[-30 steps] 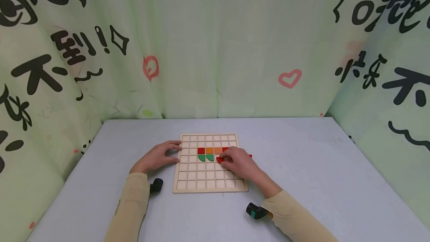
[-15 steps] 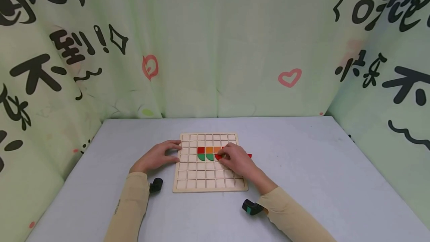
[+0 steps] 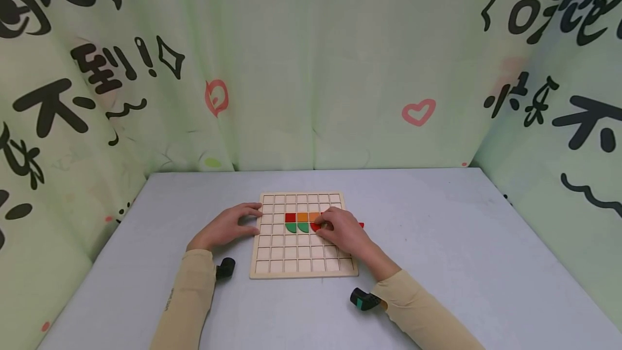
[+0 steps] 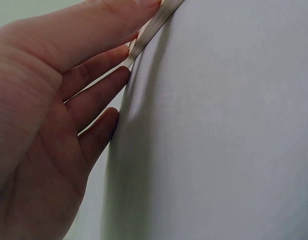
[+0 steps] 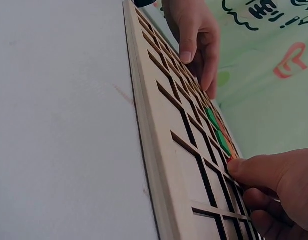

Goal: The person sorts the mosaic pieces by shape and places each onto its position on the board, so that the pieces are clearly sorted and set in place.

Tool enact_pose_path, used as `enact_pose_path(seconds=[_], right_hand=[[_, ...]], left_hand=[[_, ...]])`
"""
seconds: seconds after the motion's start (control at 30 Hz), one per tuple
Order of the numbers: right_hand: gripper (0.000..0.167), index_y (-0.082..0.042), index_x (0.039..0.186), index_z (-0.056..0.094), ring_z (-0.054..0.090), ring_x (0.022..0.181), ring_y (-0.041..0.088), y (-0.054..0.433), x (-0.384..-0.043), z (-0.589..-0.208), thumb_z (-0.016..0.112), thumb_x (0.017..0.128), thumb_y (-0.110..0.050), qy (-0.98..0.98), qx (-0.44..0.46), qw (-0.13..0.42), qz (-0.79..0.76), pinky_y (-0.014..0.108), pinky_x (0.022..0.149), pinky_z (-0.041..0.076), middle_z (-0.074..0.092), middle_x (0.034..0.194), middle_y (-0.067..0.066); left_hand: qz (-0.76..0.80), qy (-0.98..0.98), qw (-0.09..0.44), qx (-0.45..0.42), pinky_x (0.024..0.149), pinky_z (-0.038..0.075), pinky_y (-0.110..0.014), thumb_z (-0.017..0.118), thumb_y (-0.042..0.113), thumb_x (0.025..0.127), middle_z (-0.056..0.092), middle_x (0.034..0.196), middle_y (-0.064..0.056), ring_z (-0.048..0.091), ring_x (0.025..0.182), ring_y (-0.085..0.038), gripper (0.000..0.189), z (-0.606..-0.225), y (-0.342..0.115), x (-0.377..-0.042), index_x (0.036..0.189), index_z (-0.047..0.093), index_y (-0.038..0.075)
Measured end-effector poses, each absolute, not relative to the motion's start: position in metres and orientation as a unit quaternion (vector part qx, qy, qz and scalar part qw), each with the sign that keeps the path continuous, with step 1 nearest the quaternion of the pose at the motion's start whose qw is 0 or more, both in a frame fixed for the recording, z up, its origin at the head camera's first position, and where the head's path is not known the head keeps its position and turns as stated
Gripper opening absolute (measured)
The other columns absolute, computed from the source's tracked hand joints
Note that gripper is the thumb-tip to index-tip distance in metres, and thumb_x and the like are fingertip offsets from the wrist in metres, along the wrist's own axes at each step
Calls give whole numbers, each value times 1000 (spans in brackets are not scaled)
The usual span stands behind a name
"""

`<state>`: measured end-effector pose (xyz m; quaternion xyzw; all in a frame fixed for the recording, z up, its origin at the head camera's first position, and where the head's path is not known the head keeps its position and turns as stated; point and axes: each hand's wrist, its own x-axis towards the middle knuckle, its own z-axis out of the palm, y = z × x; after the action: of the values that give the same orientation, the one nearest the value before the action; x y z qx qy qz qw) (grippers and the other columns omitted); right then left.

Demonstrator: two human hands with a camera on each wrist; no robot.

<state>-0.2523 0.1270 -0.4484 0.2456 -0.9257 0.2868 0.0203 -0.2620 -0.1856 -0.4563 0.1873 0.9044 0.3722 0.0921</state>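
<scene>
A wooden grid board [image 3: 277, 269] lies on the table. One row holds a red square [image 3: 290, 217] and orange squares [image 3: 308, 216], with another red one mostly hidden by fingers. Below them sit two green quarter-circle pieces [image 3: 297, 227]. My right hand [image 3: 344, 230] pinches a red quarter-circle piece [image 3: 314, 227] in the cell to their right; in the right wrist view the thumb [image 5: 239, 167] covers most of it. My left hand [image 3: 228, 227] rests along the board's left edge, its fingers [image 4: 101, 95] extended and its thumb at the frame.
A bit of red [image 3: 362, 225] shows past the right hand, near the board's right edge. The white table [image 3: 427, 215] extends around the board, with a printed green curtain [image 3: 359, 69] behind it. A black wrist camera [image 3: 365, 300] hangs under the right sleeve.
My right hand has shifted slightly left and away from me, bringing the red quarter-circle piece in line with the green ones; over the last half second it stays nearly still. The left hand keeps its place.
</scene>
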Motion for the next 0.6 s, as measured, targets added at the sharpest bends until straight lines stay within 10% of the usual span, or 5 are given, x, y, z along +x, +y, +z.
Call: enact_pose_path(seconds=[0.6], right_hand=[[16,-7,102,74,51,75,10,130,-254,-452,75,86,-11,-919,255,18,301,25,68,46,65,96,1]], left_hand=[[374,904,93,183,115,30,-48,77,22,86,44,150,-6,33,141,-31,47,-457,-185,-262,128,63,5]])
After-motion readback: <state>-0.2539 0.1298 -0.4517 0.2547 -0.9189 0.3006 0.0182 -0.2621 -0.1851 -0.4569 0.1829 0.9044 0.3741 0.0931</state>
